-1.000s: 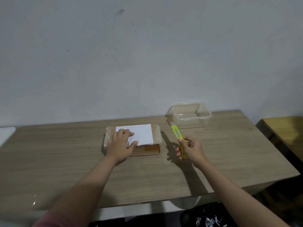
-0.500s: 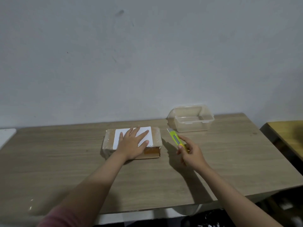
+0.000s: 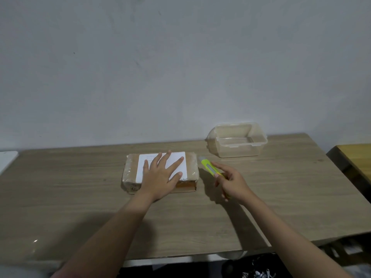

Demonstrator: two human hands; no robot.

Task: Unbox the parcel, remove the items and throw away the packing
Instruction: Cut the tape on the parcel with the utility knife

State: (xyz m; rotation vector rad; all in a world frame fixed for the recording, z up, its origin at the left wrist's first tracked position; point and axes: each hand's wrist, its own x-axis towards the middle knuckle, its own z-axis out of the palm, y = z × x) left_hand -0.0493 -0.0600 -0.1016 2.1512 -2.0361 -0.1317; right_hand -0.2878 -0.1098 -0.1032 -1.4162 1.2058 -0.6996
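Observation:
A flat brown cardboard parcel (image 3: 190, 165), wrapped in clear tape and carrying a white label, lies in the middle of the wooden table (image 3: 80, 197). My left hand (image 3: 160, 175) presses flat on the label with fingers spread. Just right of the parcel, my right hand (image 3: 230, 182) grips a yellow utility knife (image 3: 209, 167), its tip pointing up and left toward the parcel's far right corner. The knife is close to the parcel but apart from it.
An empty clear plastic container (image 3: 239, 140) stands at the back right of the table. A second wooden surface (image 3: 355, 157) adjoins on the right. A white object (image 3: 7, 159) shows at the left edge. Dark items lie on the floor below.
My left hand has slid from the parcel's left end to its middle and flattened with fingers spread. My right hand has brought the knife closer to the parcel's right side.

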